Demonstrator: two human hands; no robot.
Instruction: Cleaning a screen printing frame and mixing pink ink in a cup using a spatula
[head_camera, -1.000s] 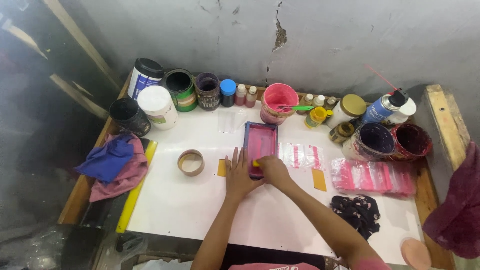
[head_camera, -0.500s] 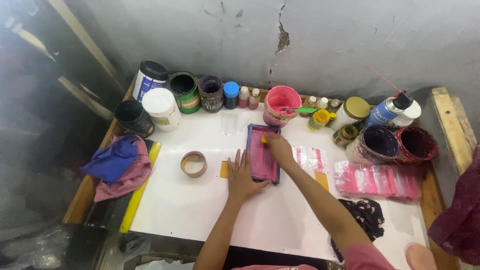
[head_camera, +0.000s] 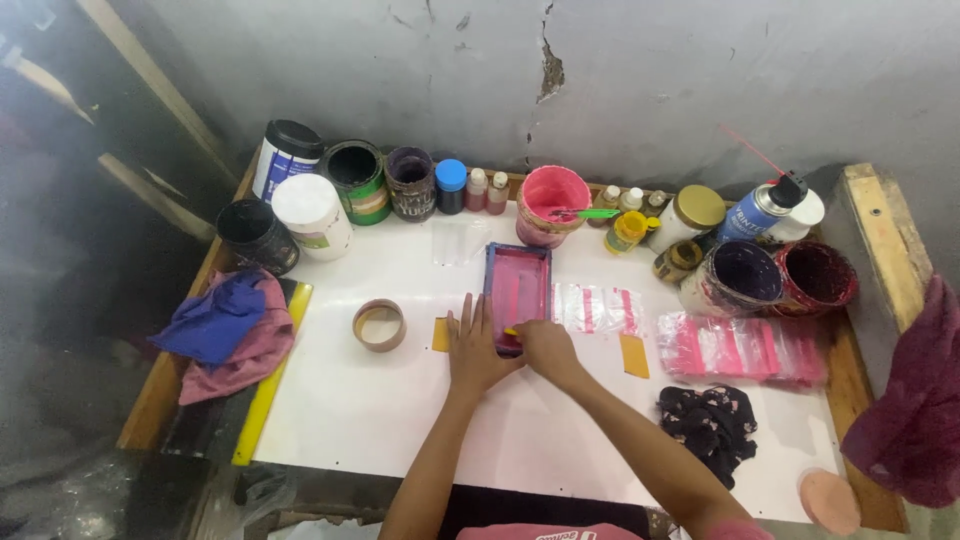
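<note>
A small pink frame (head_camera: 518, 290) is laid flat near the middle of the white table (head_camera: 400, 420), just in front of the row of jars. Its long axis is run from the person toward the wall, with the far short end pointed at the pink pot (head_camera: 552, 203) and the near short end pointed at the hands.

The near end of the frame is met by both hands. The left hand (head_camera: 473, 348) is spread flat, fingers open, pressed on the table along the frame's left near corner. The right hand (head_camera: 545, 347) is curled over the near end, where a small yellow piece is pinched; the grip itself is partly hidden by the fingers.

Just right of the frame, clear strips with pink bands (head_camera: 598, 308) are laid touching or nearly touching its long side, and a stack of pink strips (head_camera: 740, 350) is set farther right. Yellow tabs are seen either side of the hands. A tape roll (head_camera: 379, 324) is set to the left, apart from the left hand, and cloths (head_camera: 225, 325) are piled at the left edge beside a yellow bar (head_camera: 272, 378). A dark patterned cloth (head_camera: 712, 420) is laid near the right forearm.

Bare white surface is left in front of the hands and toward the near left corner. Behind the frame, room is closed off by the pots and bottles along the wall.
</note>
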